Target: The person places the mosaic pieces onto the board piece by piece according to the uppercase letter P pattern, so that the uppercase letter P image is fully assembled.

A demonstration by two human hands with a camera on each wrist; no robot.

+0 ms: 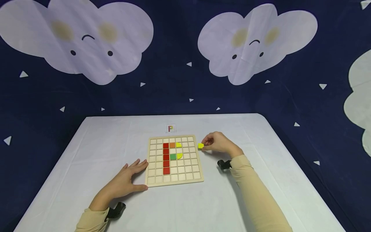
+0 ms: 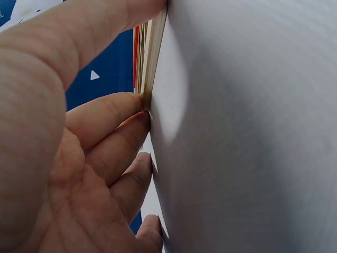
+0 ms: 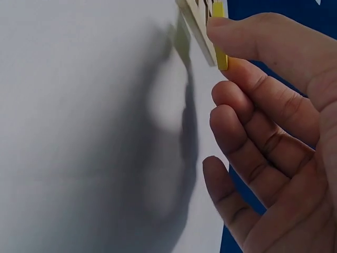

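A square wooden grid board [image 1: 159, 184] lies on the white table, filled with pale tiles. On it are a column of several red tiles [image 1: 166, 157], an orange tile [image 1: 172, 145], a green tile [image 1: 173, 156] and two yellow rounded pieces, the upper yellow piece [image 1: 178, 145] and the lower yellow piece [image 1: 179, 156]. My right hand [image 1: 218, 142] pinches a small yellow tile [image 3: 220, 37] between thumb and index finger, just off the board's right edge. At the board's left edge my left hand [image 1: 126, 180] rests with spread fingers, thumb and index touching the rim.
A small printed pattern card [image 1: 170, 128] lies behind the board, showing a similar coloured figure on a grid. The white table [image 1: 116, 135] ends at a dark blue cloth backdrop [image 1: 174, 71] with clouds. Black wrist devices sit at both cuffs.
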